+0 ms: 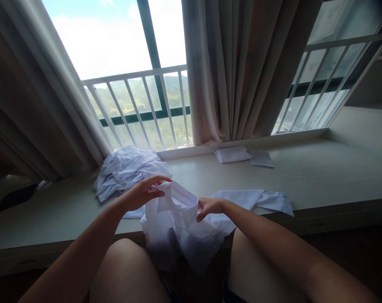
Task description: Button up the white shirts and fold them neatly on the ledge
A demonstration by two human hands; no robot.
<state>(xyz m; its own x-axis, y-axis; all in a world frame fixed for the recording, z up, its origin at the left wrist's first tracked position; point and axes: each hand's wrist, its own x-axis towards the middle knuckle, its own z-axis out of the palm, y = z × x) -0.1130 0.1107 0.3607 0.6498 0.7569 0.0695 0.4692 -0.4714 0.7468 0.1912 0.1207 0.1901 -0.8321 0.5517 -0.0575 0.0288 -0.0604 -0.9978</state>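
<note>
A white collared shirt [191, 235] hangs over the front edge of the window ledge, between my knees. My left hand [148, 191] grips the collar at its left end, fingers and thumb closed on the cloth. At the collar's right end, my right hand [209, 207] pinches the fabric between thumb and fingers. One sleeve of the shirt stretches out to the right along the ledge. Behind my left hand lies a crumpled heap of white cloth [127, 170].
The pale window ledge [320, 168] runs across the view. Two flat folded white pieces [233, 154] lie near its back edge. Curtains [222, 71] hang behind it, and a white railing [134, 78] crosses the window. My knees are close to the ledge's front.
</note>
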